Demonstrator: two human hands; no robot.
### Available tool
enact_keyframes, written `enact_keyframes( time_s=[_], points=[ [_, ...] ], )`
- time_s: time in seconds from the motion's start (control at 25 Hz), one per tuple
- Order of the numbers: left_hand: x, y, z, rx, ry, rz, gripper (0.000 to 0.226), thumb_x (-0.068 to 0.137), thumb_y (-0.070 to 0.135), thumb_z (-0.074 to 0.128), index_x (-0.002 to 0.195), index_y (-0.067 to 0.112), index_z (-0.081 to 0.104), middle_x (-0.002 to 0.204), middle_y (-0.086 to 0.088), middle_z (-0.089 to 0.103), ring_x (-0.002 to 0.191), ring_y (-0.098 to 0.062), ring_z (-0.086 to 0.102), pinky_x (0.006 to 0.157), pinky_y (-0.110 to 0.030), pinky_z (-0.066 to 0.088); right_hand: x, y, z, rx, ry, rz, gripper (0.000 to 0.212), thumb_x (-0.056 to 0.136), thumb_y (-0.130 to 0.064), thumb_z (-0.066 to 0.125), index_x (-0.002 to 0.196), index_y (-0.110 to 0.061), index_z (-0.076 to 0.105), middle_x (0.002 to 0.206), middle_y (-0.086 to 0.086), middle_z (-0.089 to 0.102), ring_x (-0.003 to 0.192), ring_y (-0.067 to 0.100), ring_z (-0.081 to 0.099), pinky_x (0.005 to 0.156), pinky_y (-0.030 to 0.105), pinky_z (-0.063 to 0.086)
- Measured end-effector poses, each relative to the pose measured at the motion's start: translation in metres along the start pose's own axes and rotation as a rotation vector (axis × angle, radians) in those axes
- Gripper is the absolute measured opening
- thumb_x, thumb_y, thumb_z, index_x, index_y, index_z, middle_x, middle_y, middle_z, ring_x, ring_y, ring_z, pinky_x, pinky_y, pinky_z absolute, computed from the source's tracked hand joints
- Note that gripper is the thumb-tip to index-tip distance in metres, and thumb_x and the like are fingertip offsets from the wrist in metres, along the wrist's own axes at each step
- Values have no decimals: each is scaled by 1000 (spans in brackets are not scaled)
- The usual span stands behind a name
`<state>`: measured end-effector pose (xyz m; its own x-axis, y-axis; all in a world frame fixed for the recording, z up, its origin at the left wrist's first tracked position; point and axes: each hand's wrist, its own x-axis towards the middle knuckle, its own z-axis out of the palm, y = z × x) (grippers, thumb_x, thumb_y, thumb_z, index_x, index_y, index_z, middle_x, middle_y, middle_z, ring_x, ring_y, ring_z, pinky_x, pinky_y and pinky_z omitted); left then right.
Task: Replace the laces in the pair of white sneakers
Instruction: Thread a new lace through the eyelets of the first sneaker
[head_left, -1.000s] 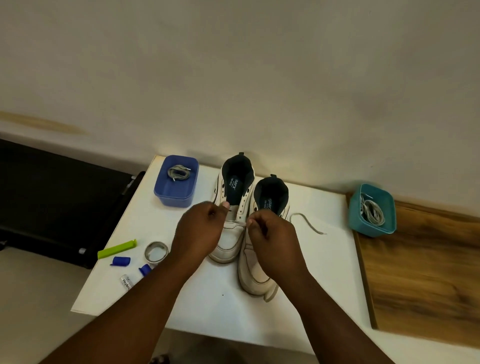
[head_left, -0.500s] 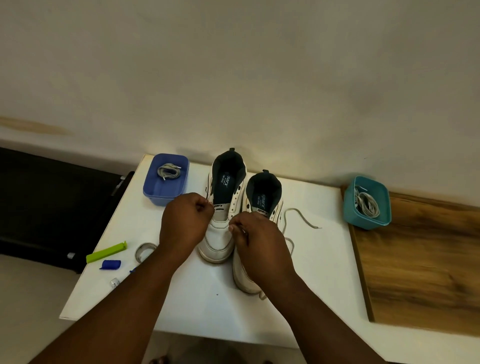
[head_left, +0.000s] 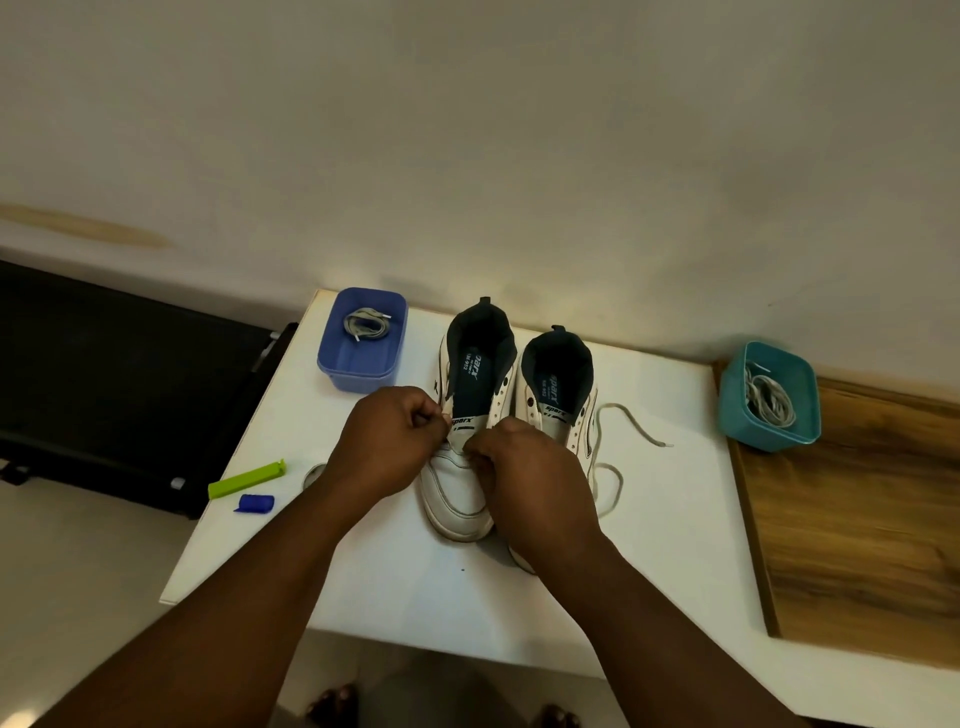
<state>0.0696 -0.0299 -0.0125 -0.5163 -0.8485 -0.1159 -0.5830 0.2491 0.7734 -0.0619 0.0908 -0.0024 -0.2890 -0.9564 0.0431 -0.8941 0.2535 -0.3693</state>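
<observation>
Now, hands: both are curled over the lower eyelets of the left-hand sneaker; each seems to pinch something small at the tongue's base, though what lies between the fingers is too small to make out
Left hand (head_left: 387, 439): fist-like, thumb against forefinger at the sneaker's left eyelet row; knuckles turned upward
Right hand (head_left: 524, 470): fingers bent inward at the right edge of the same tongue; it covers most of the toe of the other shoe
Left sneaker (head_left: 462, 483): white, toe toward the person, dark lining open, grey tongue marked "sparx"; its visible eyelets carry no lace
Right sneaker (head_left: 556, 389): just beside the first, nearly touching, toe also toward the person; eyelets on its near side look bare
Loose lace (head_left: 613, 467): grey, trailing on the white table to the right of the right sneaker; one tip lies farther right toward the teal tub
Table (head_left: 675, 545): white top against the wall; a wooden surface (head_left: 857, 519) adjoins it on the right
Blue tub (head_left: 361, 340): back left, holding a coiled grey lace (head_left: 366, 325)
Teal tub (head_left: 769, 397): at the right edge, holding a bundle of pale laces (head_left: 771, 400)
Small items: a green clip (head_left: 247, 479) and a blue cap (head_left: 254, 503) near the left edge; a ring-shaped thing partly hidden behind the left forearm
</observation>
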Motion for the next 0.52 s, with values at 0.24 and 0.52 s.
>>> enact_keyframes(
  time_s=[0.24, 0.52],
  points=[
    [-4, 1, -2, 2, -59, -27, 9, 93, 28, 70, 86, 22, 72, 79, 4, 71, 75, -13, 67, 77, -35, 57, 2, -6, -2, 92, 82, 81, 20, 101, -35, 57, 102, -27, 75, 93, -4, 64, 84, 15, 59, 64, 27, 32],
    [-4, 5, 6, 43, -38, -131, 8, 98, 25, 61, 97, 18, 64, 89, -5, 68, 84, -23, 65, 87, -45, 56, 9, -12, 6, 10, 80, 104, 19, 95, -24, 60, 92, -26, 79, 92, -3, 56, 90, 17, 53, 67, 26, 32]
  ],
)
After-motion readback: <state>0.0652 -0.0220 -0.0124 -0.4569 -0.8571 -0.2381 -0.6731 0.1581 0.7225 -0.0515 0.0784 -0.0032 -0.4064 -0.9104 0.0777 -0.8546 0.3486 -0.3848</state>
